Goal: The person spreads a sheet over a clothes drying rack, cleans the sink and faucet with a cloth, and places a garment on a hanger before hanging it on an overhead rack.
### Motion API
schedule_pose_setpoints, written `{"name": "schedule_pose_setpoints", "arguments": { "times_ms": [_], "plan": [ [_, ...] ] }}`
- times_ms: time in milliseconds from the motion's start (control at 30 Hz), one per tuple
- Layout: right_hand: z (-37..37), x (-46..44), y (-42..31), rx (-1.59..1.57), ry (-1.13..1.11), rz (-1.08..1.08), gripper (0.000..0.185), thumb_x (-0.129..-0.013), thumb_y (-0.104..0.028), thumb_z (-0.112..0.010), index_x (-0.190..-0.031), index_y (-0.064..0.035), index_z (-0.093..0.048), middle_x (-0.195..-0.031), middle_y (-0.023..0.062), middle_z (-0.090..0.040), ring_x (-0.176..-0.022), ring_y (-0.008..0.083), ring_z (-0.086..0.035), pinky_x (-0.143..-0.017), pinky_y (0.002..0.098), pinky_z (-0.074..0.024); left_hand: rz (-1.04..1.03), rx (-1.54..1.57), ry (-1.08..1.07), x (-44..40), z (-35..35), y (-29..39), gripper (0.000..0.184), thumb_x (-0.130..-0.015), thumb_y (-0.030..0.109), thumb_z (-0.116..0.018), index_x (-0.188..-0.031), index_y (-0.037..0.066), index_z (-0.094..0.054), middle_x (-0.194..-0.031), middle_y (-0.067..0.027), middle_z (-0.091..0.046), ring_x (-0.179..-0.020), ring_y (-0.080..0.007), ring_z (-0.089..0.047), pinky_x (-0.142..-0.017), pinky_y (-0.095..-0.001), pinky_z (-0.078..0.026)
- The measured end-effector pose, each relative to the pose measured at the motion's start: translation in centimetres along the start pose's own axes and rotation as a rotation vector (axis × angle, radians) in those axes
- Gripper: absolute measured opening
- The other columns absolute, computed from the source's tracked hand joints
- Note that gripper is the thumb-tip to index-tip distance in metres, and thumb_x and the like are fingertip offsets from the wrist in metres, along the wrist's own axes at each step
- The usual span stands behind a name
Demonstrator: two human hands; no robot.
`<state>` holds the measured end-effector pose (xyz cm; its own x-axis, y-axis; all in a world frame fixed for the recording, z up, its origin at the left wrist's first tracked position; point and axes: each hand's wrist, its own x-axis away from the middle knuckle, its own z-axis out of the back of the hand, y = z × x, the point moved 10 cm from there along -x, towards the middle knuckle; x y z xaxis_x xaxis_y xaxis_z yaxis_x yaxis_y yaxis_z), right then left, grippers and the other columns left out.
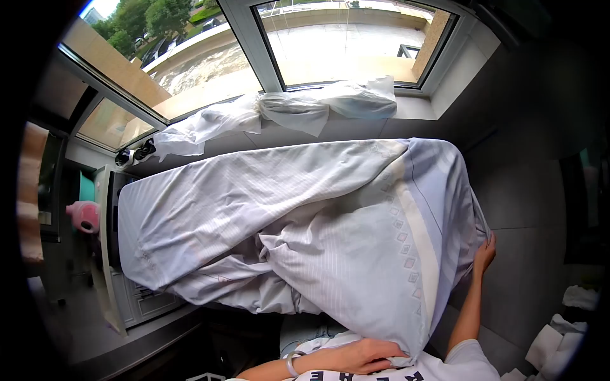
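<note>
A large pale grey-lavender bed sheet point(330, 254) with printed diamonds and a cream stripe is draped over a long raised surface, which it hides. Deep folds and bunched cloth run through its middle and along the near side. Close to my body, my left hand point(375, 354), with a bangle on the wrist, is closed on the sheet's near corner. At the right end, my right hand point(486, 252) reaches out and grips the hanging edge of the same sheet. Part of its fingers lies behind the cloth.
Windows line the far wall, with knotted white cloth point(273, 109) along the sill. At the left stand a pink jug-like container point(84, 216), a teal basin point(87, 188) and a cabinet with drawers point(149, 305). White crumpled items point(554, 343) lie at the lower right.
</note>
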<state>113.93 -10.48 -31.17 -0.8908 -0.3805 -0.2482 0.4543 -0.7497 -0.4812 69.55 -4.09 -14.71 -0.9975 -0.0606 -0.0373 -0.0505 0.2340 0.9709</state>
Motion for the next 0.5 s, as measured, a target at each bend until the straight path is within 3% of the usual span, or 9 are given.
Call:
{"name": "schedule_pose_setpoints", "arguments": {
  "times_ms": [33, 100, 133, 167, 233, 267, 300, 367, 500],
  "plan": [
    [1.6, -1.9, 0.4, -0.076, 0.079, -0.002, 0.035, -0.089, -0.007, -0.05, -0.123, -0.0012, -0.056, -0.116, 0.0216, -0.061, -0.108, 0.037, -0.058, -0.09, 0.0408, -0.0449, 0.036, 0.071, -0.083, -1.1, -0.8, -0.2, 0.038, -0.093, 0.017, -0.055, -0.127, 0.001, -0.05, -0.111, -0.0158, -0.058, -0.1, -0.0304, -0.058, -0.089, -0.0359, -0.045],
    [3.3, -5.9, 4.7, -0.076, 0.218, -0.045, 0.033, -0.089, -0.01, -0.051, -0.121, -0.0014, -0.057, -0.115, 0.0205, -0.062, -0.106, 0.0366, -0.059, -0.09, 0.0396, -0.0452, -0.032, 0.067, 0.161, -2.5, 2.4, 0.6, 0.04, -0.095, 0.024, -0.054, -0.127, 0.001, -0.051, -0.112, -0.0153, -0.058, -0.103, -0.0303, -0.057, -0.091, -0.0365, -0.044],
    [3.5, -7.1, 5.8, -0.075, 0.217, -0.047, 0.033, -0.089, -0.01, -0.051, -0.121, -0.0014, -0.057, -0.115, 0.0205, -0.062, -0.106, 0.0366, -0.059, -0.09, 0.0396, -0.0452, -0.029, -0.182, 0.268, -1.9, 3.4, 0.1, 0.042, -0.095, 0.028, -0.055, -0.127, 0.001, -0.051, -0.113, -0.0149, -0.058, -0.104, -0.03, -0.056, -0.091, -0.0365, -0.044],
    [2.3, -8.3, 6.5, -0.085, 0.064, -0.056, 0.034, -0.089, -0.012, -0.054, -0.121, -0.0014, -0.057, -0.116, 0.0203, -0.061, -0.107, 0.0367, -0.058, -0.091, 0.0395, -0.0449, -0.027, -0.433, 0.373, -1.0, 4.7, -0.7, 0.045, -0.094, 0.032, -0.055, -0.127, 0.002, -0.052, -0.114, -0.0146, -0.057, -0.105, -0.0297, -0.056, -0.091, -0.0365, -0.044],
    [1.3, -8.1, 6.1, -0.088, -0.094, -0.059, 0.034, -0.088, -0.013, -0.056, -0.12, -0.0014, -0.057, -0.117, 0.0201, -0.061, -0.107, 0.0369, -0.058, -0.092, 0.0393, -0.0446, 0.302, -0.771, 0.377, 2.6, 6.2, -5.8, 0.028, -0.09, 0.033, -0.06, -0.1, 0.007, -0.066, -0.095, -0.007, -0.063, -0.086, -0.0246, -0.059, -0.075, -0.0352, -0.046],
    [0.5, -6.0, 3.2, -0.024, -0.193, 0.017, 0.036, -0.087, -0.014, -0.059, -0.121, -0.0016, -0.056, -0.118, 0.0195, -0.059, -0.109, 0.0362, -0.056, -0.094, 0.0394, -0.0437, 0.43, -0.914, 0.504, 5.5, 7.7, -7.4, 0.026, -0.087, 0.034, -0.064, -0.087, 0.008, -0.067, -0.085, -0.0049, -0.063, -0.079, -0.0224, -0.058, -0.069, -0.0351, -0.045],
    [-0.4, -3.4, 0.4, 0.039, -0.29, 0.09, 0.038, -0.087, -0.014, -0.061, -0.122, -0.0018, -0.056, -0.118, 0.0189, -0.057, -0.111, 0.0354, -0.054, -0.095, 0.0395, -0.0427, 0.505, -0.976, 0.682, 8.5, 9.2, -8.0, 0.031, -0.081, 0.038, -0.07, -0.087, 0.008, -0.065, -0.086, -0.0057, -0.059, -0.079, -0.0234, -0.057, -0.067, -0.0358, -0.045],
    [-0.6, 1.7, -3.0, 0.02, -0.256, 0.187, 0.039, -0.087, -0.014, -0.062, -0.123, -0.0018, -0.054, -0.118, 0.0177, -0.054, -0.113, 0.0339, -0.052, -0.097, 0.04, -0.041, 0.56, -1.207, 0.898, 12.0, 11.2, -6.7, 0.042, -0.067, 0.033, -0.08, -0.093, 0.008, -0.058, -0.088, -0.0077, -0.052, -0.083, -0.0268, -0.052, -0.07, -0.0358, -0.044],
    [1.5, 11.0, -10.2, -0.307, -0.186, 0.237, 0.035, -0.09, -0.022, -0.061, -0.117, -0.001, -0.056, -0.116, 0.0161, -0.053, -0.107, 0.0297, -0.052, -0.093, 0.0375, -0.0413, 0.434, -1.216, 0.894, 14.1, 10.4, -9.4, 0.036, -0.068, 0.019, -0.079, -0.097, 0.006, -0.061, -0.092, -0.0092, -0.058, -0.088, -0.0293, -0.055, -0.076, -0.0371, -0.046]
  ]
}}
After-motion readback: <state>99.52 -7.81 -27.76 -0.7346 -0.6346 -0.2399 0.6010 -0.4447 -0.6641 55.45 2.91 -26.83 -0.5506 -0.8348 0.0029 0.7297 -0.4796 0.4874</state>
